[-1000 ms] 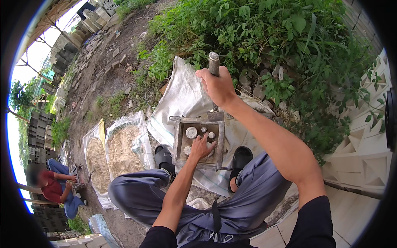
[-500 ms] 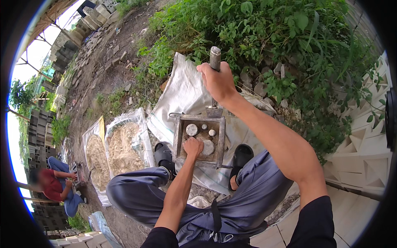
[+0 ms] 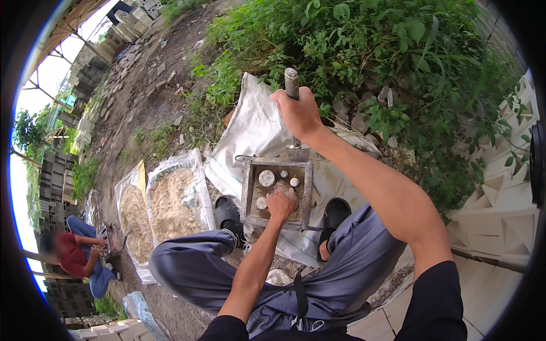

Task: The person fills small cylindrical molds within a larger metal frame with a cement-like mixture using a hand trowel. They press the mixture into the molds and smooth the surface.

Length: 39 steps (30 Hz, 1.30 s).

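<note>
1. Here, a square metal box (image 3: 277, 193) sits on the ground between the person's two feet, on top of a white sack cloth (image 3: 256, 131).
2. Inside the box there is grey stuff with round pale spots (image 3: 267, 178) showing in it.
3. The left hand (image 3: 281, 203) is down in the box, fingers bent and pressing on the grey stuff. I cannot tell if it holds anything.
4. The right hand (image 3: 298, 113) is shut tight around the handle of a metal tool (image 3: 292, 85). The handle stands up straight, and its flat bottom end rests on the far edge of the box.
5. Two black shoes (image 3: 227, 213) stand just beside the box, one on each side.
6. The person squats in grey pants (image 3: 193, 273) and a black shirt.
7. Off to the left lie two open sacks of sand (image 3: 165, 204), side by side.
8. Green plants (image 3: 387, 51) grow thick behind the box and to the right.
9. White patterned blocks (image 3: 500, 204) stand on the far right.
10. Another person in a red shirt (image 3: 71, 256) sits low on the ground far off to the left, well apart from the box.
</note>
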{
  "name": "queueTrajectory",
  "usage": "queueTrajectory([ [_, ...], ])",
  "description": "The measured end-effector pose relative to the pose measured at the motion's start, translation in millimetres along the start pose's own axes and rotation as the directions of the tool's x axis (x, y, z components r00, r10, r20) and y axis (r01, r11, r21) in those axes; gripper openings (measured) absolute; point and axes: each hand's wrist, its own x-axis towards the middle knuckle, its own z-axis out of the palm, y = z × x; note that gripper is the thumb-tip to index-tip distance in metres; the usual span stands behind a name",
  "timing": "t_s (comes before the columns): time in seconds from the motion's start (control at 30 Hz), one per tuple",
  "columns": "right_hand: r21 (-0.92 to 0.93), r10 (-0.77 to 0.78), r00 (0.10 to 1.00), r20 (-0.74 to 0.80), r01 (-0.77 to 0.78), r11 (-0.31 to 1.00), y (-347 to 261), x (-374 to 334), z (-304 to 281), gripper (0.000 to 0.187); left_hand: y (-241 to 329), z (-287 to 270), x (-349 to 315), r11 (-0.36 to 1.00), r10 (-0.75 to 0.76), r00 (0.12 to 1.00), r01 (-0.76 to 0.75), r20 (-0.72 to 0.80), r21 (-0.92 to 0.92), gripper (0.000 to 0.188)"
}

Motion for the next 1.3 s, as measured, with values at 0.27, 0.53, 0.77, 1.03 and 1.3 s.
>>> queueTrajectory([
  [0.27, -0.026, -0.023, 0.999, -0.031, 0.023, 0.999, 3.5, -1.0, 0.8, 0.042, -2.3, -13.4, -19.0, 0.903, 0.363, 0.909, -0.397, -0.203, -0.166, 0.032],
  [0.53, -0.047, -0.04, 0.999, -0.035, 0.038, 0.998, -0.3, -4.1, 0.0, 0.043, -17.7, -7.8, -13.6, 0.638, 0.769, 0.634, -0.753, -0.082, 0.163, 0.035],
  [0.77, -0.037, -0.008, 1.0, -0.026, 0.007, 0.999, 2.9, -3.4, -7.5, 0.042, -6.2, -28.6, -18.6, 0.917, 0.398, 0.908, -0.4, 0.133, -0.016, 0.059],
  [1.03, -0.08, 0.023, 0.999, 0.029, -0.021, 0.997, 7.6, -11.7, 6.9, 0.04, -23.4, 5.5, -70.2, 0.942, 0.093, 0.981, -0.142, -0.17, -0.305, 0.089],
  [1.3, -0.112, 0.045, 0.998, -0.037, -0.049, 0.992, 60.7, -35.6, 32.0, 0.039, -38.6, -29.7, -77.5, 0.992, 0.008, 0.951, 0.031, 0.308, -0.124, 0.076],
])
